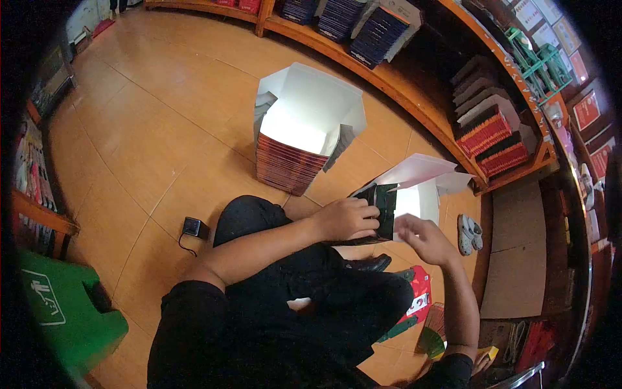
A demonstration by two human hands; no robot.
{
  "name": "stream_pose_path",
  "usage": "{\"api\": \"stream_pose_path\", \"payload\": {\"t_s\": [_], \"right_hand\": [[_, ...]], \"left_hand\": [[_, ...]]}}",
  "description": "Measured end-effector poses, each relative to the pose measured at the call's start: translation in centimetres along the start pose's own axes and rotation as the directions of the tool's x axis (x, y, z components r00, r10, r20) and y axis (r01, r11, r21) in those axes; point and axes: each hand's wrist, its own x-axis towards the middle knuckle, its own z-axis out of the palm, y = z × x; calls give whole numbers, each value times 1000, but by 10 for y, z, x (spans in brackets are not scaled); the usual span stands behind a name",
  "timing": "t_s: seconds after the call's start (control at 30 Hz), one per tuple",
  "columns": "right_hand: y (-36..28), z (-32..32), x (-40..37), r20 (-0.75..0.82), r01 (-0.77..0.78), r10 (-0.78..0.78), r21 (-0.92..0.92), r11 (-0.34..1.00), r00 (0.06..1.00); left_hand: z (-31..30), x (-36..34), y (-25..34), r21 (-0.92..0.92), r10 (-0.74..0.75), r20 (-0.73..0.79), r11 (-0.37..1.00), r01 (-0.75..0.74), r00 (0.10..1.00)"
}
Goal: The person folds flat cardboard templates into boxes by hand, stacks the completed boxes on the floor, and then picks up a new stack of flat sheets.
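Observation:
My left hand (350, 219) has its fingers bent over the edge of a black folded piece (387, 206), beside an open carton with a white inside (420, 200). Just to the right, my right hand (427, 238) is at the carton's near edge, its fingertips blurred; whether it grips anything cannot be made out. Further forward stands a tall stack of red-edged cartons (289, 163), the top one open and white inside (304, 123).
A black device (195, 227) with a cord is on the tiled floor at left, near a green plastic stool (71, 311). Grey clogs (469, 235) and wooden shelves (395, 81) stand right and ahead. A red packet (420, 295) lies by my knee.

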Motion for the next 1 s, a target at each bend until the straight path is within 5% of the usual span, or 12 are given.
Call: {"api": "stream_pose_path", "payload": {"t_s": [0.03,0.1,0.13,0.23,0.57,0.67,0.7,0.77,0.8,0.83,0.97,1.0], "right_hand": [[-7,7,9,-2,2,-2,-1,1000,1000],[-21,20,31,-184,-250,282,180,952,942],[-22,18,42,-218,-245,211,-145,958,953],[-15,22,52,-270,-150,61,-324,934,961],[-10,26,52,-167,-199,150,-339,919,975],[-13,0,38,-453,-269,224,-37,963,863],[5,-7,35,-454,-266,218,-44,963,864],[63,-10,35,-770,-352,-50,-346,870,636],[84,-5,34,-772,-348,-55,-348,870,633],[103,3,30,-736,-352,75,-230,907,673],[107,-4,17,-574,-562,377,-181,807,727],[107,-7,14,-558,-527,378,-130,840,739]], "left_hand": [[1,0,-1,26,20,26,999,-21,999],[-3,4,0,104,15,76,994,-23,997],[-6,6,1,180,3,128,983,-26,992],[-11,7,1,220,-124,51,969,110,991],[-2,1,-5,77,-168,-3,983,168,986],[-7,1,-1,47,-183,-56,981,186,981],[-7,2,2,-5,-223,-144,974,225,964],[-1,5,8,-55,-261,-235,965,256,936],[6,7,11,-282,-474,-216,867,410,854],[14,10,16,-492,-659,-138,694,526,740],[18,46,5,-277,-628,-301,778,564,718],[2,60,6,-262,-706,-231,707,656,669]]}}
